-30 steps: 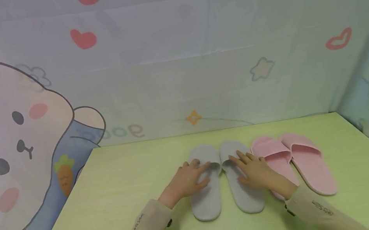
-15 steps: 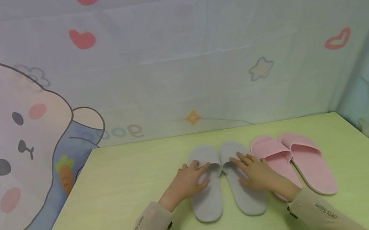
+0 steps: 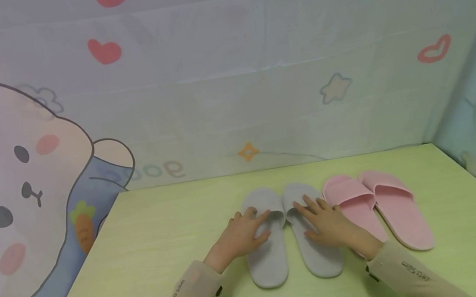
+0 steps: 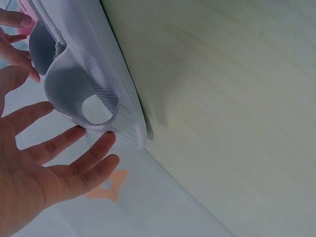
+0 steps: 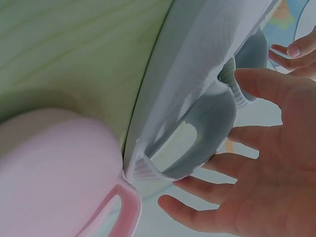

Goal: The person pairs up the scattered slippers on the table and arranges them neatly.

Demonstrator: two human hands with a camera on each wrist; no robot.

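Two grey slippers lie side by side, toes away from me, on a light green table point(image 3: 150, 242). My left hand point(image 3: 242, 231) rests flat with straight fingers on the strap of the left grey slipper point(image 3: 269, 263). My right hand point(image 3: 328, 222) lies the same way on the right grey slipper point(image 3: 322, 258). In the left wrist view, the left hand point(image 4: 44, 168) has spread fingers against the strap of the grey slipper point(image 4: 89, 74). In the right wrist view, the right hand point(image 5: 266, 163) is spread beside the grey slipper point(image 5: 197, 74), with a pink slipper point(image 5: 54, 177) next to it.
A pair of pink slippers point(image 3: 400, 217) lies just right of the grey pair, the nearer one point(image 3: 350, 198) close to my right wrist. A cartoon-printed cloth backdrop point(image 3: 230, 93) closes off the back and both sides of the table.
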